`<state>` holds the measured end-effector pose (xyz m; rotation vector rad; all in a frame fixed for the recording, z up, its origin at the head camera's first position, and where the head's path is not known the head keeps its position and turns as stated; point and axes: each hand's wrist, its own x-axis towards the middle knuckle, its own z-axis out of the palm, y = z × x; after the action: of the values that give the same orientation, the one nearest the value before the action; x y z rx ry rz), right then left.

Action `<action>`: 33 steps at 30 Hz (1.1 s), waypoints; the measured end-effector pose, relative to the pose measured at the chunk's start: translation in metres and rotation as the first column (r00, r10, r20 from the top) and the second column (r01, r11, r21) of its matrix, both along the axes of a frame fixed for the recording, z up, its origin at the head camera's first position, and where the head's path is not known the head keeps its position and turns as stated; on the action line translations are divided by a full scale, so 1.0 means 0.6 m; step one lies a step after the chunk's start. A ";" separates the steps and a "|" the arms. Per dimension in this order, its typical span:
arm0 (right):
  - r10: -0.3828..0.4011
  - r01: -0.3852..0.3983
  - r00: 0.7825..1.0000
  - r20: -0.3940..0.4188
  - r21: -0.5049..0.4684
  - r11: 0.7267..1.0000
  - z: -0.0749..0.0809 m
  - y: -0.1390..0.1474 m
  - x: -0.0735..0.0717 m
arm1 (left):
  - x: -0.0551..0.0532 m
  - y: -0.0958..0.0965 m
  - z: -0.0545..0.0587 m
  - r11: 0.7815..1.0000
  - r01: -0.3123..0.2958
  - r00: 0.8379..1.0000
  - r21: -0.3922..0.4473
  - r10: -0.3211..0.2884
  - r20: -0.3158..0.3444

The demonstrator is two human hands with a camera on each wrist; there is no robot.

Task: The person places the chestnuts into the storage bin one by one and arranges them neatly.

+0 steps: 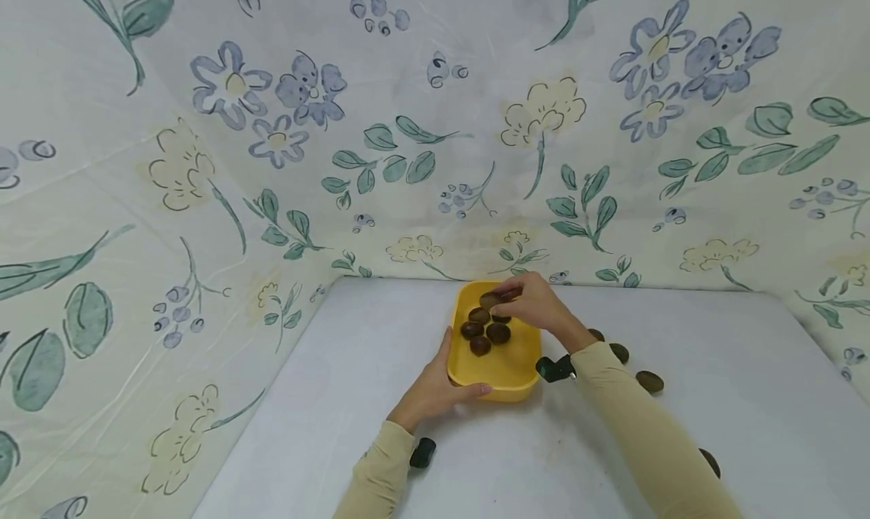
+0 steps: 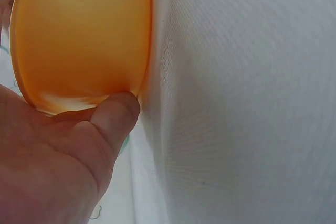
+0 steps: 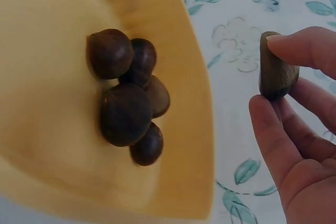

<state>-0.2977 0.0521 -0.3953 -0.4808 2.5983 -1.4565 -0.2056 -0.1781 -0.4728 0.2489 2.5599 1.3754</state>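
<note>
A yellow plastic tray (image 1: 519,356) with rounded corners stands on the white table. My left hand (image 1: 435,383) grips its near left corner, with the fingers along the left side and the thumb at the front. In the left wrist view, the tray's orange-looking wall (image 2: 84,30) meets that hand's digits. Several dark brown chestnuts (image 1: 498,333) lie clustered inside the tray. Above the far part of the tray, my right hand (image 1: 533,304) pinches one more chestnut (image 3: 275,69) between thumb and fingers. That chestnut's flat, paler face shows in the right wrist view.
Several loose chestnuts (image 1: 649,381) are strewn over the table (image 1: 734,353) to the right, some partly hidden by the right forearm. A flower-patterned cloth (image 1: 421,194) rises behind the table and at its sides. Dark devices (image 1: 423,452) are strapped at both wrists.
</note>
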 end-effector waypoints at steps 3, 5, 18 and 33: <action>0.007 -0.007 1.000 0.007 0.012 1.000 -0.009 -0.011 -0.005 | 0.000 0.000 0.000 1.000 0.005 1.000 -0.005 -0.005 -0.008; 0.018 -0.019 1.000 0.010 0.023 1.000 -0.014 -0.019 -0.008 | 0.000 0.000 -0.001 1.000 0.006 1.000 -0.008 -0.006 -0.011; 0.045 -0.045 0.999 0.004 0.170 0.984 -0.038 -0.055 -0.019 | -0.002 -0.004 -0.008 1.000 0.016 1.000 0.010 -0.016 -0.022; 0.209 -0.224 0.974 0.089 0.229 0.947 -0.050 -0.075 -0.010 | 0.000 -0.003 -0.007 1.000 0.010 1.000 -0.001 -0.010 -0.011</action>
<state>-0.3038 0.0070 -0.4253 -0.6522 2.5304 -1.0582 -0.2054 -0.1798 -0.4772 0.2690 2.5648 1.3731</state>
